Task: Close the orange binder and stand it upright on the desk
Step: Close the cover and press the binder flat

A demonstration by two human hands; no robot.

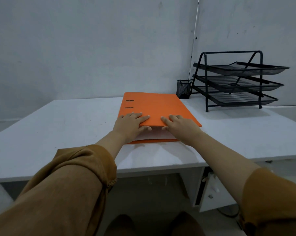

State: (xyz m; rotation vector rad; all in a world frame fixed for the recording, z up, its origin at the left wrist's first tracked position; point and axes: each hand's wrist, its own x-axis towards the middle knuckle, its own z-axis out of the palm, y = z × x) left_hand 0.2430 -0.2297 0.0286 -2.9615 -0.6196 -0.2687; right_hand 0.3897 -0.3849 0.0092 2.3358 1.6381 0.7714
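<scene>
The orange binder point(154, 106) lies flat on the white desk point(58, 126), its spine on the left where two slots show. Its top cover is down, with a wedge of white pages visible at the near edge. My left hand point(132, 124) grips the near edge of the cover on the left, fingers on top and thumb under the edge. My right hand point(179, 124) holds the same edge on the right in the same way.
A black three-tier wire tray point(237, 82) stands at the back right of the desk. A small black mesh pen cup point(183, 88) stands beside it, just behind the binder's far right corner. A white drawer unit point(211, 193) sits under the desk at right.
</scene>
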